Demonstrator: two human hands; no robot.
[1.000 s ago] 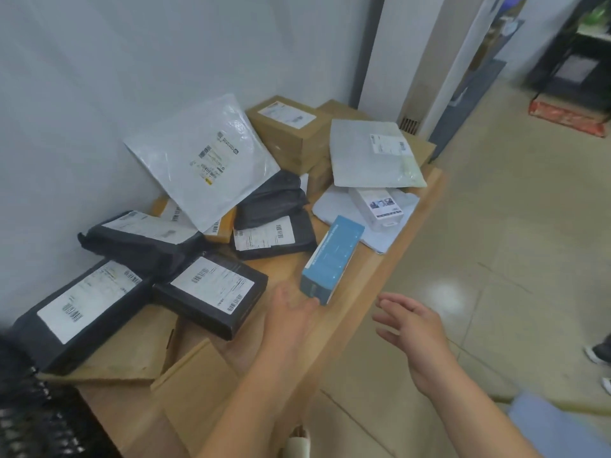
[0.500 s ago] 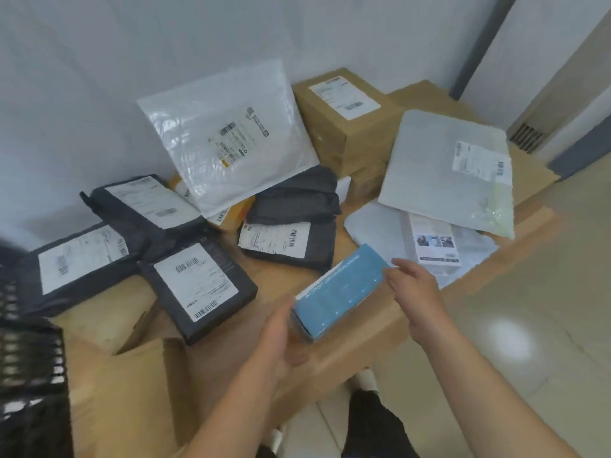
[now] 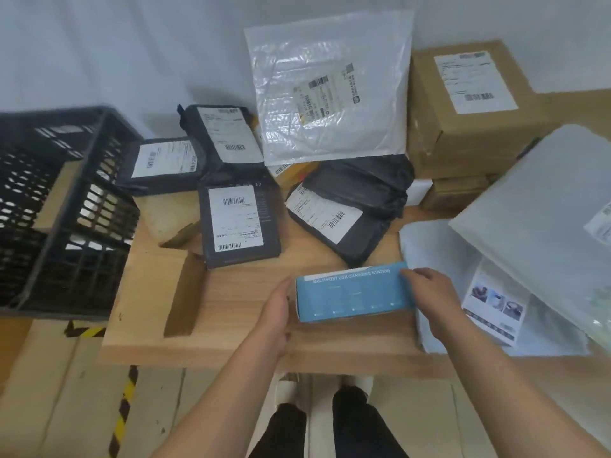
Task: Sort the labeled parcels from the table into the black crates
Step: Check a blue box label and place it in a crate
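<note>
A blue box [image 3: 353, 294] printed "multiport USB charging station" is held just above the front of the wooden table [image 3: 231, 312]. My left hand [image 3: 276, 312] grips its left end and my right hand [image 3: 429, 297] grips its right end. A black slatted crate [image 3: 62, 206] stands at the table's left edge. Behind the box lie black labeled parcels [image 3: 239, 223], [image 3: 334, 219], [image 3: 162, 165], and a white plastic mailer [image 3: 330, 94] leans on the wall.
Brown cardboard boxes [image 3: 469, 110] are stacked at the back right. Translucent mailers [image 3: 542, 206] and a white mailer [image 3: 463, 292] cover the right side. Flat cardboard pieces [image 3: 158, 285] lie front left. Yellow-black tape [image 3: 122, 411] marks the floor below.
The blue box has turned level and come toward the table's front edge, held by both hands at its ends. The view has swung left, bringing the black crate into sight.
</note>
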